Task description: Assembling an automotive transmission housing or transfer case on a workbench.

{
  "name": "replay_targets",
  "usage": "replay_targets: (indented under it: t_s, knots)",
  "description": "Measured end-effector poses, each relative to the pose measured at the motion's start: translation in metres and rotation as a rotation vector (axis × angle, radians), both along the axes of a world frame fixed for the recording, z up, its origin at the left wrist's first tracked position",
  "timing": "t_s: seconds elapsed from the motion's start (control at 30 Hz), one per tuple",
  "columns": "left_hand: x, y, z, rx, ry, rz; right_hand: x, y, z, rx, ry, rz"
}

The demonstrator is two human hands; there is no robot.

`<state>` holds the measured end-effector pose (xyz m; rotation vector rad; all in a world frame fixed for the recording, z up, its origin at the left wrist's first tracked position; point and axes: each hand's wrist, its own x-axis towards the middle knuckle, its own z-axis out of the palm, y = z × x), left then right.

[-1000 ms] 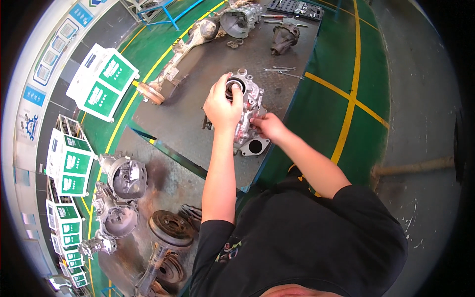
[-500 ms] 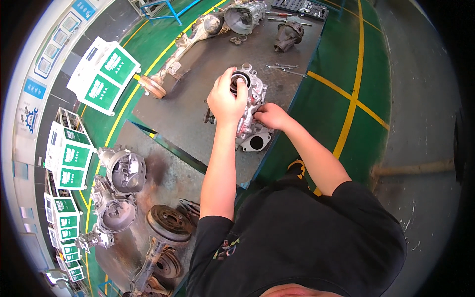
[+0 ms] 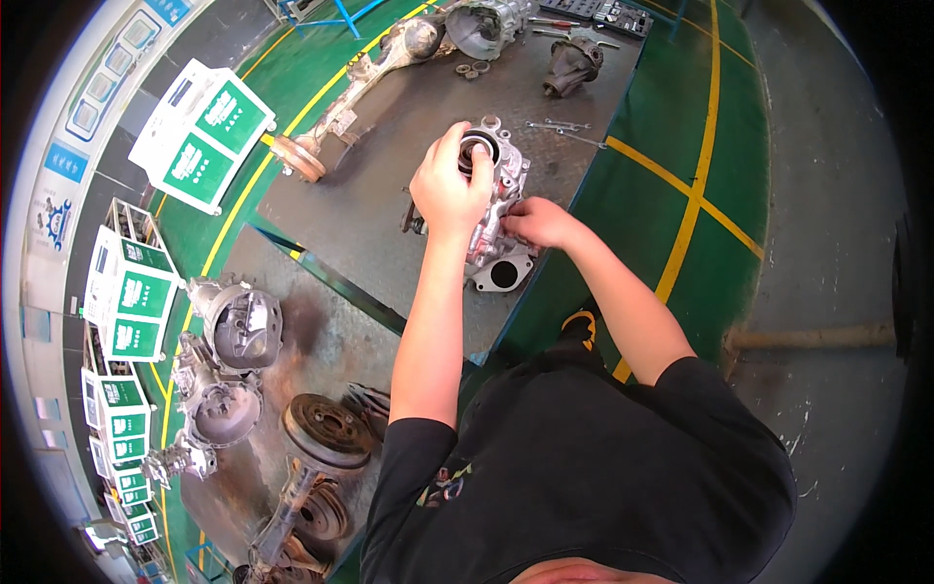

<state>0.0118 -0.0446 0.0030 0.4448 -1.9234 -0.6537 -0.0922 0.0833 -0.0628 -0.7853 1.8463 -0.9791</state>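
Nearest the person's black short-sleeved shirt [image 3: 593, 467], a rusty brown round brake drum [image 3: 328, 431] sits lower left, well apart from the work. Farther out, on the dark steel-topped bench [image 3: 375, 190], near its right edge, is a silver-grey cast-metal gearbox-type casing [image 3: 513, 175], long axis running approx. straight away from the body: flat flange w/ round black opening [image 3: 504, 274] at the near end, ring-shaped metal collar [image 3: 479, 151] toward the far end. The R hand [image 3: 540, 224] comes in from the right, fingers bent, tips against the casing's flank about midway btwn flange & collar; casing lies just left of those tips. Can't tell if they pinch a small part, as the tips are partly hidden. The L hand [image 3: 450, 190] is wrapped on the casing's left side at the collar, thumb across the ring; casing lies to its right. So the R hand is nearer the flange, the L nearer the collar. Beyond: slim silver wrenches [image 3: 564, 127], a dark-grey cast differential unit [image 3: 572, 66], and a black tool case [image 3: 623, 18] at the far edge.
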Motion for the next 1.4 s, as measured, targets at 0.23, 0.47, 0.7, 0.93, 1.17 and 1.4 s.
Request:
replay_targets:
  t_s: [0.23,0.47,0.7,0.93,1.17,1.4]
  knots:
    - [-0.005,0.002,-0.003,-0.016,0.02,0.004,-0.003,-0.001,-0.014,-0.007,-0.399,-0.111]
    - [-0.004,0.0,-0.003,-0.032,0.028,0.012,0.031,0.007,-0.032,-0.147,-0.441,-0.37]
    - [-0.002,0.003,0.0,-0.003,-0.007,-0.004,-0.009,0.002,-0.019,-0.021,0.209,-0.012]
    - [0.0,0.003,0.001,0.016,-0.023,-0.004,0.001,0.0,-0.005,-0.025,-0.279,-0.193]
    - [-0.003,0.005,0.004,0.011,-0.035,-0.003,0.022,0.005,-0.024,-0.137,-0.523,-0.445]
    - [-0.003,0.002,0.001,-0.011,-0.006,-0.01,0.029,0.011,-0.033,-0.129,-0.219,-0.287]
